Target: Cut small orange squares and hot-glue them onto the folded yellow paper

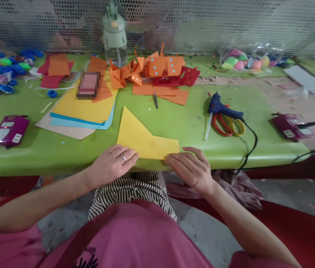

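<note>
A folded yellow paper sheet point(142, 138) lies at the front edge of the green table point(180, 123), one corner pointing away from me. My left hand point(113, 165), with a ring on one finger, rests fingers flat on the paper's near left corner. My right hand point(191, 167) lies fingers stretched on its near right corner. Both hands press the paper down at the table's edge.
A stack of yellow, blue and tan sheets point(82, 111) lies left of the middle. Orange and red cut pieces point(157, 72) are piled behind, by a green bottle point(114, 37). A blue glue gun point(221, 108) and scissors point(227, 124) lie to the right. Purple boxes point(8, 130) point(290, 125) sit at both sides.
</note>
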`<state>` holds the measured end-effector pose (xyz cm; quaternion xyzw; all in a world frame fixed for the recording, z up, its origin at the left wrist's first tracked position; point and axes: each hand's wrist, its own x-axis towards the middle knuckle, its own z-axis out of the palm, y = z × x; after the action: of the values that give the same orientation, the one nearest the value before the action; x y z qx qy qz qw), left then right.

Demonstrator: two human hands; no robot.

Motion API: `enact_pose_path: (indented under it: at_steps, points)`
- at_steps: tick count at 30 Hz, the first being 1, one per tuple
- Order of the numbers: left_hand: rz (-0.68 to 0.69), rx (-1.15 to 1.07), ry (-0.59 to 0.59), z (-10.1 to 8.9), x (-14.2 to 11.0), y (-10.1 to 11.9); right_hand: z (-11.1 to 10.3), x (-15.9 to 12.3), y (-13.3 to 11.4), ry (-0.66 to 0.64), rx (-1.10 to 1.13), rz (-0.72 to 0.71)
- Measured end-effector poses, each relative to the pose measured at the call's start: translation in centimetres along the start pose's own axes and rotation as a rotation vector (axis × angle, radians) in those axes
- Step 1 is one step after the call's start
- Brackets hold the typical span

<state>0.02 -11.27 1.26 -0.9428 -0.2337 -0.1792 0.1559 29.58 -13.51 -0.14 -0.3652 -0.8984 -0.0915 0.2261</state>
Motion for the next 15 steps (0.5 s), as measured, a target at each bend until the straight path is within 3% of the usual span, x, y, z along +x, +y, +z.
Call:
enact_pose_path:
  at_steps: [3, 8, 12, 15]
  points:
    - [-0.118, -0.083, 0.042, -2.0, 1.3, -2.3, -1.9, 2.3, 0.8, 0.07, 0.018, 0.171]
    - [-0.705, -0.629, 0.195, -5.4, 4.3, -7.5, -4.7, 6.2, 2.3, 0.224, 0.22, 0.619]
    - [-0.789, -0.85, 0.379, -5.8, 5.9, -10.0, -5.3, 7.8, 2.5, 0.197, 0.603, 0.737]
    - [-0.829, -0.871, 0.386, -5.0, 6.6, -10.4, -4.9, 8.2, 2.1, 0.069, 0.841, 0.763]
